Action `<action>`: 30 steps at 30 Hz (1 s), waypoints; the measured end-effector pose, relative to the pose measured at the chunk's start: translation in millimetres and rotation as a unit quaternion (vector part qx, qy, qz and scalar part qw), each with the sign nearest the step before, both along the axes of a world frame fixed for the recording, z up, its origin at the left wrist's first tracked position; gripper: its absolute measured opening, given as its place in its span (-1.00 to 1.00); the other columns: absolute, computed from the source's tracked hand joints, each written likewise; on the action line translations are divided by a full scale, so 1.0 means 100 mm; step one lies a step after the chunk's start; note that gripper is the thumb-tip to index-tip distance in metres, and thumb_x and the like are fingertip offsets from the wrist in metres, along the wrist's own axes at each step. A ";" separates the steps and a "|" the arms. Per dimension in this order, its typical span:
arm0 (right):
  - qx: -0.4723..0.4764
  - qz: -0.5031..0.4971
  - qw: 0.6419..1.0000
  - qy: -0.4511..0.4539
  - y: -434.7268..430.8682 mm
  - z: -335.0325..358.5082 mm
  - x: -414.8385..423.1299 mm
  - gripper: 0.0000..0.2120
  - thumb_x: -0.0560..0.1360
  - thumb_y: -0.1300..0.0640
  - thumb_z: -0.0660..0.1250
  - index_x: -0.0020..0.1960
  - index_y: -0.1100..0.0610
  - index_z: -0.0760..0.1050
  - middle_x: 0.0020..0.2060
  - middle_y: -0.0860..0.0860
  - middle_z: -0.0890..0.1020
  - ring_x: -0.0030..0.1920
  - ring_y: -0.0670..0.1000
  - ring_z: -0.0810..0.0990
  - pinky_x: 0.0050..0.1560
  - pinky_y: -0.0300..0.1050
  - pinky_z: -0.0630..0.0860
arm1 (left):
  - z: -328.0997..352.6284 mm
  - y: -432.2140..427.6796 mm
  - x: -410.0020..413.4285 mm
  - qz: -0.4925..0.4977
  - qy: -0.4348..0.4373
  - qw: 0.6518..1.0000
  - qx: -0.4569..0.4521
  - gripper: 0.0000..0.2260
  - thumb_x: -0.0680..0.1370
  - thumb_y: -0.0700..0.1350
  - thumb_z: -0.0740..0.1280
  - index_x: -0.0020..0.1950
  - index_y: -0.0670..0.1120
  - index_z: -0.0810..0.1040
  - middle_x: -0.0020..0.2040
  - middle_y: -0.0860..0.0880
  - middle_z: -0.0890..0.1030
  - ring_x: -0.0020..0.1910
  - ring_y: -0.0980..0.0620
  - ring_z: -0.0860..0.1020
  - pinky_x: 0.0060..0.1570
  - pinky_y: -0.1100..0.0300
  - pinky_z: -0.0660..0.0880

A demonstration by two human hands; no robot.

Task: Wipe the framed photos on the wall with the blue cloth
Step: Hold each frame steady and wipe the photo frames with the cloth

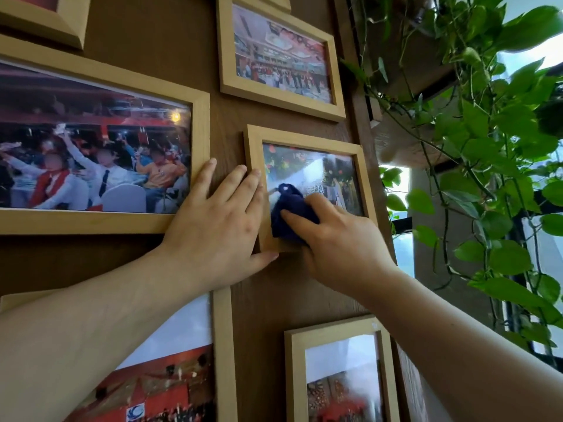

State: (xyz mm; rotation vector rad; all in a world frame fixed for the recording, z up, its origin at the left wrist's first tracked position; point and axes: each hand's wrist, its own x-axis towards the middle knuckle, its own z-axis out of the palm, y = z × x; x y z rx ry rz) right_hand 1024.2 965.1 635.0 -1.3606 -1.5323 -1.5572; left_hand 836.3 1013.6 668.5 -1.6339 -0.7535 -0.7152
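Several light wooden framed photos hang on a brown wood wall. The small middle frame [304, 135] holds a photo under glass. My right hand [341, 236] presses a bunched dark blue cloth [289, 208] against the lower left of that glass. My left hand [219, 223] lies flat on the wall, its fingertips resting on the left edge of the small frame, its thumb under the frame's bottom corner. A large frame [199, 153] sits to the left, touched by my left little finger.
Another frame [280, 102] hangs above, one [292, 376] below right, one [224, 354] below left, and a corner of one [73, 22] at top left. A leafy green trailing plant [487, 147] hangs close on the right, beside a bright window.
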 end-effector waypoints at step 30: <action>-0.075 -0.271 0.959 -0.024 -0.98 -0.31 -0.04 -0.52 0.37 0.16 0.40 0.28 0.04 0.45 0.03 0.15 0.52 -0.22 0.22 0.57 -0.51 -0.05 0.46 | -0.41 -0.12 -0.33 -0.143 0.065 0.987 -0.040 -0.13 0.48 0.41 -0.05 0.54 -0.22 -0.05 0.59 -0.22 0.02 0.56 -0.18 -0.05 0.46 -0.29 -0.05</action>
